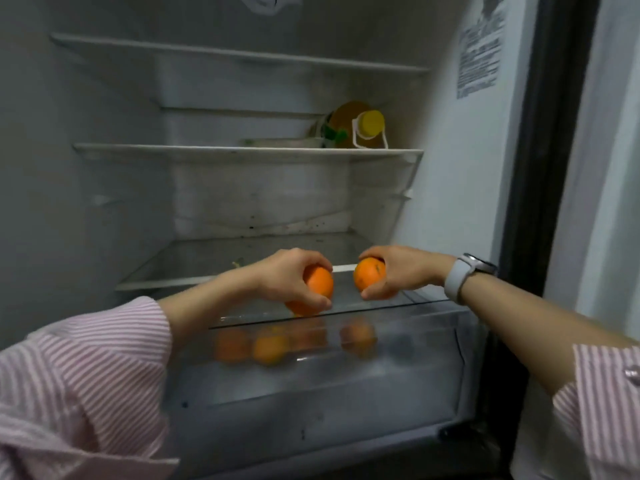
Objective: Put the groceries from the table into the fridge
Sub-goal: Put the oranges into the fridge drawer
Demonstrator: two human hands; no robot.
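Nearest, both striped sleeves [79, 386] are cut off by the bottom corners of the view. Between them the clear crisper drawer [433, 358] fills the fridge's base; through its cloudy front several orange fruits [270, 348] show only as blurs, their number hard to tell, bunched toward its left half.

Just above the drawer's rear rim, the left hand [291, 275] curls its fingers and thumb round an orange [320, 284], with more orange showing beneath it, possibly a second fruit. The right hand [398, 270], a pale watch [460, 275] on its wrist, grips another orange [369, 273]. The two fruits sit near each other, apart, over the glass cover's front edge.

Behind the hands the lowest shelf [207, 258] has open room across its width. On the middle shelf [173, 150], at its right end, a yellow-capped bottle [370, 128] lies tipped against something brown and green that is too blurred to name. The top shelf [207, 51] is dim. A printed label [479, 53] on the right wall is unreadable.
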